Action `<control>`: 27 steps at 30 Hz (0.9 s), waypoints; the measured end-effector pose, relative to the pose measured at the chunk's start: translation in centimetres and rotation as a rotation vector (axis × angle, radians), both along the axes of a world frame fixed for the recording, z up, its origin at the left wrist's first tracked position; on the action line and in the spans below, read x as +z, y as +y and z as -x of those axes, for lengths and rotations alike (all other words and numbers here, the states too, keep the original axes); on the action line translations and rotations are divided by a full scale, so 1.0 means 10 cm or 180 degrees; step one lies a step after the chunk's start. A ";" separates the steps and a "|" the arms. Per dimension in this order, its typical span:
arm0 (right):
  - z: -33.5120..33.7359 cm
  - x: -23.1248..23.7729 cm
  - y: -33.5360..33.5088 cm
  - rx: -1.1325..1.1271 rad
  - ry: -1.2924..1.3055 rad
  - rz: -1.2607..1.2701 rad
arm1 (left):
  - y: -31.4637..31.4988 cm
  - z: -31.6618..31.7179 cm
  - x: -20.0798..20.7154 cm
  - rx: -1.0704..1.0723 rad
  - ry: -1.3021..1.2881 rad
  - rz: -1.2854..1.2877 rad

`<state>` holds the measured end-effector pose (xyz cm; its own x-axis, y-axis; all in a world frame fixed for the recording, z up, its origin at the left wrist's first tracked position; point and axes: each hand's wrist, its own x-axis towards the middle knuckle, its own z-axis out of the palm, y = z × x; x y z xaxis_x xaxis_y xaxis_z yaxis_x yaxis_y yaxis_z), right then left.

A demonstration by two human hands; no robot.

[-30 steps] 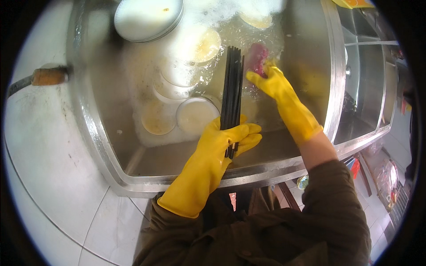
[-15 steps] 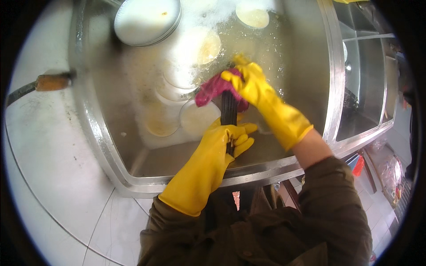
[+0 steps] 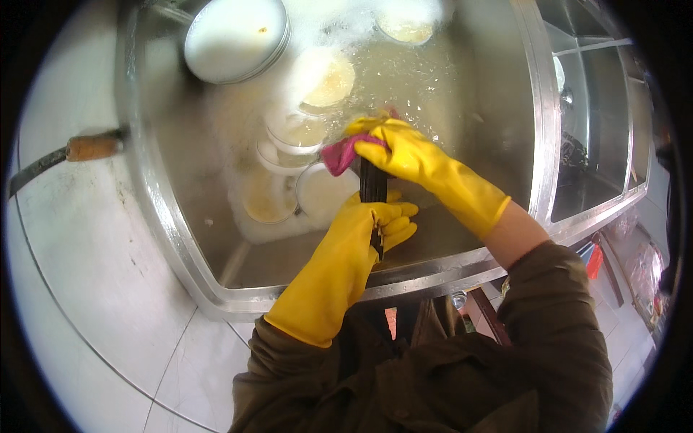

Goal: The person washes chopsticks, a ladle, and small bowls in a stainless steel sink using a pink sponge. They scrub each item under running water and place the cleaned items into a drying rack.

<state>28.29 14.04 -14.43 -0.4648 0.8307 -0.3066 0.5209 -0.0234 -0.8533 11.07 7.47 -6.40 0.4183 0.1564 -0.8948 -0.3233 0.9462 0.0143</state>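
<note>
Both my hands wear yellow rubber gloves over a steel sink (image 3: 180, 238) of soapy water. My left hand (image 3: 372, 220) grips the lower end of a bundle of black chopsticks (image 3: 372, 186), held upright. My right hand (image 3: 393, 148) holds a pink cloth (image 3: 338, 155) wrapped around the upper part of the bundle, covering its tips. Below and left of the hands, several white bowls and plates (image 3: 317, 191) lie in the suds.
A large round metal basin (image 3: 234, 36) of milky water sits at the sink's far left. A second steel sink compartment (image 3: 592, 144) lies to the right. A wooden-handled tool (image 3: 90, 146) rests on the white counter (image 3: 79, 289) at left.
My right hand has brought the pink cloth from the far end of the chopsticks down along the bundle toward my left hand, so less of the sticks shows.
</note>
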 end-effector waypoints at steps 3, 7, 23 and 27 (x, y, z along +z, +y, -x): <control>0.05 0.03 0.17 -0.0943 -0.1409 0.0470 | 0.02 0.02 0.01 -0.0312 0.0011 -0.0039; 0.12 0.33 -0.08 -0.0797 -0.0353 0.0491 | 0.06 -0.08 -0.01 0.0520 -0.0110 0.0094; -0.59 -0.31 0.34 -0.1329 -0.2720 -0.1343 | 0.09 -0.02 0.25 -0.0377 0.0129 -0.0474; -0.71 -0.25 0.20 -0.0852 -0.2429 0.0380 | 0.01 0.04 0.10 0.0095 -0.0056 -0.0607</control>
<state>35.38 16.08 -16.94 0.1172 0.8257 -0.5519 0.9214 -0.2977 -0.2498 10.71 7.61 -5.42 0.4263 0.3350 -0.8403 -0.3530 0.9169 0.1865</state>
